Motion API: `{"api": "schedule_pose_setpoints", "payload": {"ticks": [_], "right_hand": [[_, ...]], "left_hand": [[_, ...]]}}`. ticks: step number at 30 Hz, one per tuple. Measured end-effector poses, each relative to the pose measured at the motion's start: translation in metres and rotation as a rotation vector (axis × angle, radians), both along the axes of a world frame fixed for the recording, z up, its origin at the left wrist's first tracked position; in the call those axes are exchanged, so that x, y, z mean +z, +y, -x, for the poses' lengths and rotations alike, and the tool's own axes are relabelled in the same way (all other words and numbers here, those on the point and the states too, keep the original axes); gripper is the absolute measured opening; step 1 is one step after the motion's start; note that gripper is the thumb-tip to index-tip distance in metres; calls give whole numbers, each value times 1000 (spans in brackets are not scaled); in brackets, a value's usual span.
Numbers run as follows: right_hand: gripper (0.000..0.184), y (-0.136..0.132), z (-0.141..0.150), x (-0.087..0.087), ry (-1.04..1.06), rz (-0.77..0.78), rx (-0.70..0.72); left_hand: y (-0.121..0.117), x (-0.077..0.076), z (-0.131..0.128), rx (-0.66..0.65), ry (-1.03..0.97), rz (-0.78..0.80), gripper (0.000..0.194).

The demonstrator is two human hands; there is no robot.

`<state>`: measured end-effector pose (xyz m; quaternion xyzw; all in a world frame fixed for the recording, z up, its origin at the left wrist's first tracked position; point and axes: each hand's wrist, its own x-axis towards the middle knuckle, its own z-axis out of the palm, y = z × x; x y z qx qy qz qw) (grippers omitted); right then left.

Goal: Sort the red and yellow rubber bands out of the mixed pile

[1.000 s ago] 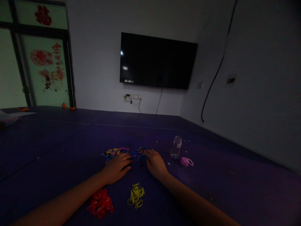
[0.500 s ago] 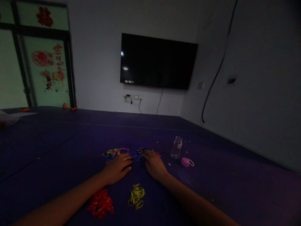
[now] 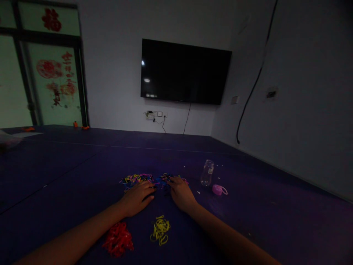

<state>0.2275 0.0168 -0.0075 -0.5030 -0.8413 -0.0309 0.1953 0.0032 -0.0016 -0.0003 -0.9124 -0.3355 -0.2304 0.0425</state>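
Looks most like a living room of a home, but impossible to say for certain. In the upper middle of the frame, shows a large dark television (image 3: 186, 71), mounted on a plain pale wall (image 3: 110, 70), with sockets (image 3: 159, 114) and thin cables just below. At the upper left, has a glazed door (image 3: 30, 62) in dark framing, decorated with red Chinese characters (image 3: 51, 20), much like festive household ornaments. At the right, includes a side wall (image 3: 309, 121) with a small switch plate (image 3: 235, 99) and a loose hanging cable (image 3: 252, 94). Across the lower half, is filled by a wide purple surface (image 3: 82, 169) with thin seams.
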Motion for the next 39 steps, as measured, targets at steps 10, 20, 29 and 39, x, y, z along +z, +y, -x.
{"api": "schedule_pose_setpoints", "payload": {"ticks": [10,20,29,39], "right_hand": [[43,2,0,-2,9,-45,98],[48,0,2,-2,21,-75,149],[43,-3,2,-1,95,-149,203],[38,-3,1,0,39,-83,203]], "left_hand": [[0,0,-1,10,2,17,26],[1,-1,-1,-7,-10,1,26],[0,-2,0,-23,-28,-1,27],[1,-2,0,-5,-8,5,27]]}}
